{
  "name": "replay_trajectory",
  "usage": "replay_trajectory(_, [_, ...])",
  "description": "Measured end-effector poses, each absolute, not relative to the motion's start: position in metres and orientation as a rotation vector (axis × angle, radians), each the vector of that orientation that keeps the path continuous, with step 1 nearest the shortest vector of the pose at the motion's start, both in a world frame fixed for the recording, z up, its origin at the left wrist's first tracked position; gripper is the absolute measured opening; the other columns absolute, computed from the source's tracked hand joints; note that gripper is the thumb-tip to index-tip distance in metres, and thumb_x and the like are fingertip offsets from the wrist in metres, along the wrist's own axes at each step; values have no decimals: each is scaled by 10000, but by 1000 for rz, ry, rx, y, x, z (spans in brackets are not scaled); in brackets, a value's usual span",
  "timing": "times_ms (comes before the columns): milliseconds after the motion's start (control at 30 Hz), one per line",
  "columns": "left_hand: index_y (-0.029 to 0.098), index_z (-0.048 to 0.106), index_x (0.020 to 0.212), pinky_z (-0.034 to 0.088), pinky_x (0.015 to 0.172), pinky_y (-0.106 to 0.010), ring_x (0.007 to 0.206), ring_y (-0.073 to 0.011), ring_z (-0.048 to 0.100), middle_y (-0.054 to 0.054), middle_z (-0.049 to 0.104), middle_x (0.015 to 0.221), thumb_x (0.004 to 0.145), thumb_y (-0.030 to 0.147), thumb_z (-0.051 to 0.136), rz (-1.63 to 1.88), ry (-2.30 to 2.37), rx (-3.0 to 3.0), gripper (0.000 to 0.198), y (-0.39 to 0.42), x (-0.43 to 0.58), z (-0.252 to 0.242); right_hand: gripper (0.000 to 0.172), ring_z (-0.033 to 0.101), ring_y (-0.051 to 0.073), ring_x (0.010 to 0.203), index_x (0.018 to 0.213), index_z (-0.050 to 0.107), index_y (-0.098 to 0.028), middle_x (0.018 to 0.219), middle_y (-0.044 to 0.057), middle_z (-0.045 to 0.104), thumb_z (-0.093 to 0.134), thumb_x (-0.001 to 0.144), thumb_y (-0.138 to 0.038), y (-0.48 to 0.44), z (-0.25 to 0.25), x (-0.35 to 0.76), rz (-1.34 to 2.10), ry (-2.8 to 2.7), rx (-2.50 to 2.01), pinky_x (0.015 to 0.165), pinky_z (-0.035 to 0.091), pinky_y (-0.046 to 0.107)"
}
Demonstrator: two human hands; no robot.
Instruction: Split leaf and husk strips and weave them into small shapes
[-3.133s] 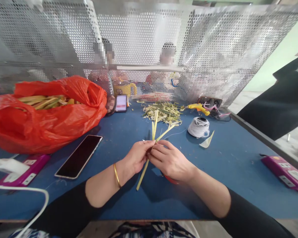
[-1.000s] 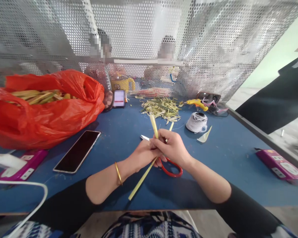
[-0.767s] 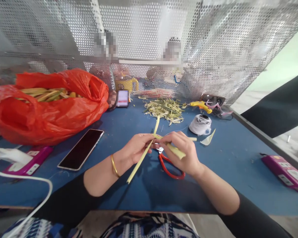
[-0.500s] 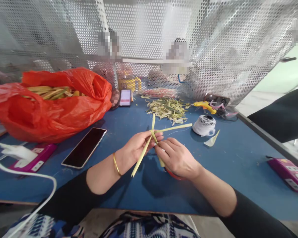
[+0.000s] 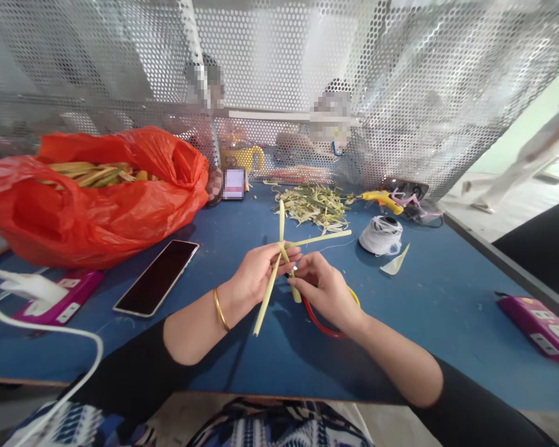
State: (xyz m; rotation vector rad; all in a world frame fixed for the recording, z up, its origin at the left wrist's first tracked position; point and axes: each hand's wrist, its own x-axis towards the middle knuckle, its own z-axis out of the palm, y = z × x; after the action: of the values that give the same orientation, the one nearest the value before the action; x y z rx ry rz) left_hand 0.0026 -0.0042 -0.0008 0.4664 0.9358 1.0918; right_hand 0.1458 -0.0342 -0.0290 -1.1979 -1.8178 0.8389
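Pale green-yellow leaf strips (image 5: 268, 292) cross in the middle, with ends pointing up, right and toward me. My left hand (image 5: 258, 268) pinches them at the crossing, palm turned up. At the lower strip my right hand (image 5: 328, 290) has its fingers curled. What look like scissors (image 5: 320, 324), with red and yellow handles, stick out below and beside that hand. A bit of shiny metal shows between the two hands; most of the blades are hidden by the fingers.
Leaf scraps (image 5: 312, 206) lie piled ahead. To the right are a white thread spool (image 5: 381, 236), a leaf piece (image 5: 395, 261), a yellow glue gun (image 5: 382, 200) and a power strip (image 5: 538, 326). Leftward are a red bag (image 5: 135, 214), a phone (image 5: 157, 278) and a corded power strip (image 5: 81, 295).
My right hand has turned and its fingers have shifted, baring more of the red and yellow handles and some metal. The strips have tilted slightly in my left hand, which stays nearly in place.
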Motion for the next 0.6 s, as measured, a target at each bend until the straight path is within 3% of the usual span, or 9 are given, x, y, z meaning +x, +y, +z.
replay_trajectory(133, [86,665,803,545,581,-178,662,-116,677,-82,708,775,867,94,530,1123,924,472,150,-2,2,1,157,576,126,546,741,520,-203,608,-26,601,544,831,-329,-33,-31,144,1017,-1785,-1219,556,463,245])
replay_trajectory(367, [104,671,850,367,368,-119,675,-120,685,-97,726,835,865,118,539,1059,965,544,134,-7,5,5,273,491,97,502,671,552,-187,542,-31,554,489,881,-350,-36,-19,145,721,-1769,-1295,529,377,208])
replay_trajectory(600, [92,628,869,501,471,-137,580,-92,640,-61,672,730,899,102,481,971,912,416,150,-10,8,11,297,506,102,504,610,565,-181,554,-18,601,515,854,-342,-36,-26,137,941,-1647,-1280,517,388,210])
